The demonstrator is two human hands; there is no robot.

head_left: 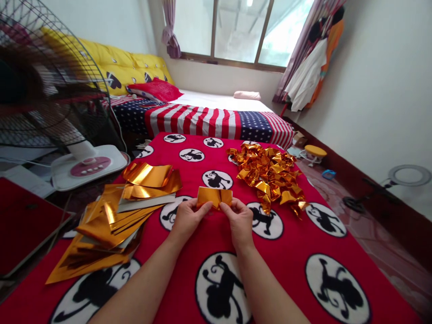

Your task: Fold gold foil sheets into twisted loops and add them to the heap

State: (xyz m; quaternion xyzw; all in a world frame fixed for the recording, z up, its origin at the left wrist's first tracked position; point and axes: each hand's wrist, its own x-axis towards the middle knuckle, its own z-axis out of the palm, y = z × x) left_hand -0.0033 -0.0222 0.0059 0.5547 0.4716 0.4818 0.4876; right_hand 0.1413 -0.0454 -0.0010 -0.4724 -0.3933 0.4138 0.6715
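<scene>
A small folded sheet of gold foil paper point(209, 196) is held up over the middle of the red cloth point(270, 265). My left hand point(191, 217) grips its left side, thumb on the near face. On the opposite side my right hand point(240, 219) pinches it the same way, the two thumbs close together at the lower edge. To the left lies a loose stack of flat gold foil sheets point(104, 225), some showing pale backs. A heap of folded gold foil pieces point(270, 173) sits to the right, beyond my right hand.
An electric fan point(87, 162) stands close on the left, its blades blurred. Behind the cloth-covered surface is a bed point(202, 119) under a window. A yellow stool point(315, 152) and a ring light point(409, 174) stand on the right.
</scene>
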